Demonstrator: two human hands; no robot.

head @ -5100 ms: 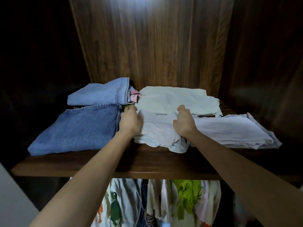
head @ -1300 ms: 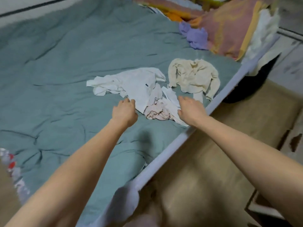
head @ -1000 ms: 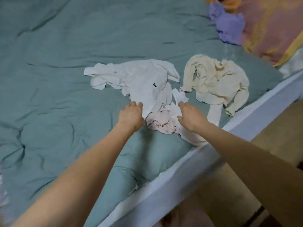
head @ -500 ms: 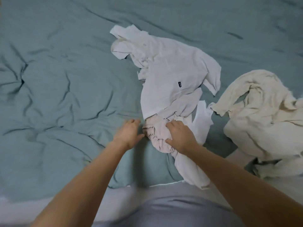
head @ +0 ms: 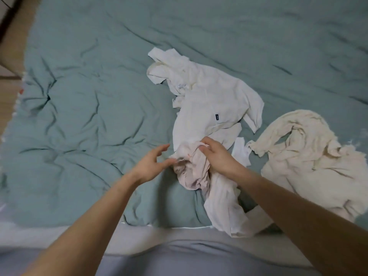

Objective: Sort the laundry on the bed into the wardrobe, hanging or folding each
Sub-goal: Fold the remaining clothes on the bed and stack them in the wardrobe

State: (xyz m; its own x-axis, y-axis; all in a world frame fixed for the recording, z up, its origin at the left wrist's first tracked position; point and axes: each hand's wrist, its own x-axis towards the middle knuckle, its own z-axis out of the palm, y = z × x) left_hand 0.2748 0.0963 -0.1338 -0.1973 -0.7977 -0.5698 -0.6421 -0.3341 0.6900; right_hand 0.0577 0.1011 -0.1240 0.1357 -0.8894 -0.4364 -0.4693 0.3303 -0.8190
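The bed (head: 83,108), spread with a creased green cover, carries all the laundry in its near right part, close to the front edge where the person stands. Largest of the pieces is the cream top (head: 306,160), crumpled by the right edge of the view and lying apart from the rest. Next is the white shirt (head: 211,104) with a small dark label, spread toward the middle of the bed; its lower hem overlaps the pink garment (head: 194,172), which sits bunched just inside the front edge. A thin white cloth (head: 225,212) trails from under the pink one over the front edge of the cover.

The right hand (head: 218,156) lies on top of the pink garment, fingers curled into its upper fold and seemingly pinching it. The left hand (head: 152,165) hovers just beside the garment's left side, fingers spread and relaxed, holding nothing.

The risk here is the tangle. The pink garment looks caught between the shirt hem above and the white cloth below, so a lift with one hand would likely drag both along, and the white cloth, already hanging over the front edge, could slide to the floor. A one-fold pinch may also slip as the bundle unrolls.
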